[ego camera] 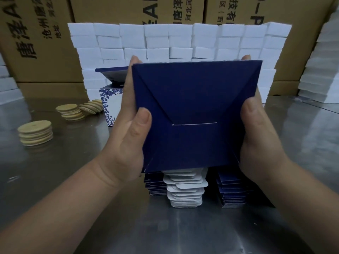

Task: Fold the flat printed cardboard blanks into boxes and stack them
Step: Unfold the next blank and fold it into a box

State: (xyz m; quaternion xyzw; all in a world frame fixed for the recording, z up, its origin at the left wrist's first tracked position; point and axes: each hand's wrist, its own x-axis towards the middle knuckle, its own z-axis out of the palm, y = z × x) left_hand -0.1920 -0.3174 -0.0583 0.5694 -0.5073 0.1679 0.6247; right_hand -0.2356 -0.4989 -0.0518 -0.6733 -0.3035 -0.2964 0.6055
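Note:
I hold a navy blue box (pixel 196 114) up in front of me, its folded, interlocked bottom flaps facing the camera. My left hand (pixel 128 142) grips its left side, thumb on the bottom face and fingers wrapped behind. My right hand (pixel 260 140) grips the right side the same way. Below the box lies a stack of flat blanks (pixel 185 189), white and navy edges showing. A folded box with blue floral print (pixel 110 105) stands behind my left hand, its lid flap raised.
A wall of stacked white boxes (pixel 174 41) spans the back of the steel table (pixel 55 162). Piles of round tan discs (pixel 35 132) (pixel 70 111) lie at the left. Large brown cartons (pixel 40 33) stand behind. More white stacks (pixel 319 66) sit at the right.

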